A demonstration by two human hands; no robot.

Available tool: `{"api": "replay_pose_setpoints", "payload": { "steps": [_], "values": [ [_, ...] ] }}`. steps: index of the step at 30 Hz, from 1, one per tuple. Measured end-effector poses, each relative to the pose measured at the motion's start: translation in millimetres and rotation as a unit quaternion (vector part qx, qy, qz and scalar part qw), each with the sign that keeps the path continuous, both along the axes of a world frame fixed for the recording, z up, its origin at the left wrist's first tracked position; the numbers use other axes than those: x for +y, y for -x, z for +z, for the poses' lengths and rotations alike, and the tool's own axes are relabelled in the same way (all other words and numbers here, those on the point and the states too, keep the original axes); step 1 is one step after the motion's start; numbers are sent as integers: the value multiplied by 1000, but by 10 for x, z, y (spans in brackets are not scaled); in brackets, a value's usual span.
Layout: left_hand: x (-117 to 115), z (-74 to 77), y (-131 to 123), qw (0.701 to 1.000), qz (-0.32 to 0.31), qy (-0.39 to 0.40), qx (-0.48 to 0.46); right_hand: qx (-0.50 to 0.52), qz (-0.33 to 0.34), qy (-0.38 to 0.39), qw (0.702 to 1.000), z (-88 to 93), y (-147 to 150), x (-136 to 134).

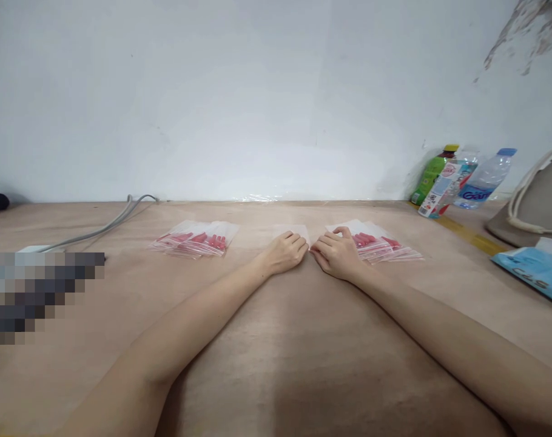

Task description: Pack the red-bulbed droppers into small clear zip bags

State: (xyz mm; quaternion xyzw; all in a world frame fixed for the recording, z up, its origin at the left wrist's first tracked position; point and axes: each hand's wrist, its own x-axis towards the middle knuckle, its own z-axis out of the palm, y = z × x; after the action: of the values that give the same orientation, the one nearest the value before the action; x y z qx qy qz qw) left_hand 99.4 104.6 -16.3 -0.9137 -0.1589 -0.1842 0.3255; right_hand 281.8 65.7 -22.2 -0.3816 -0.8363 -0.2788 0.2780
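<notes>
A clear plastic bag (292,229) lies flat on the table ahead of me, partly covered by my hands. My left hand (286,252) rests over its near edge with the fingers curled down on it. Beside it, my right hand (335,254) has thumb and forefinger pinched at the bag's right corner; the fingertips are partly hidden. To the left is an overlapping pile of clear zip bags (194,238) with red pieces inside. A similar pile of zip bags (385,246) lies just right of my right hand, which covers part of it.
A green bottle (430,176), a carton (446,189) and a clear bottle with a blue cap (489,179) stand at the back right. Nearer are a beige bag (526,209) and a blue packet (535,270). A grey cable (107,227) runs across the left; a white wall closes the back.
</notes>
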Motion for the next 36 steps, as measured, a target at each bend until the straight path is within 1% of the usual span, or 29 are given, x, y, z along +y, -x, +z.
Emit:
{"api": "replay_pose_setpoints", "payload": {
  "steps": [5, 10, 14, 21, 26, 30, 33, 36],
  "values": [
    [-1, -3, 238, 1000, 5, -17, -6, 10, 9, -8, 1000, -5, -11, 0],
    [-48, 31, 511, 999, 23, -27, -13, 17, 14, -14, 1000, -17, -19, 15],
    [-87, 53, 643, 999, 35, -27, -10, 17, 18, -15, 1000, -16, -26, 17],
    [-120, 65, 642, 998, 62, -12, -22, 22, 11, -8, 1000, -14, -22, 16],
    [-115, 51, 649, 998, 58, 12, -33, 33, 20, 2, 999, -35, -29, 29],
    [-138, 35, 645, 997, 47, 40, -47, 28, 35, 8, 999, -40, 46, 39],
    [-183, 38, 645, 993, 64, 56, -82, 6, 8, 3, 1000, -53, 144, 65],
    [-214, 46, 733, 983, 109, 63, -131, -39, -36, -10, 999, -42, 173, 103]
  ]
}}
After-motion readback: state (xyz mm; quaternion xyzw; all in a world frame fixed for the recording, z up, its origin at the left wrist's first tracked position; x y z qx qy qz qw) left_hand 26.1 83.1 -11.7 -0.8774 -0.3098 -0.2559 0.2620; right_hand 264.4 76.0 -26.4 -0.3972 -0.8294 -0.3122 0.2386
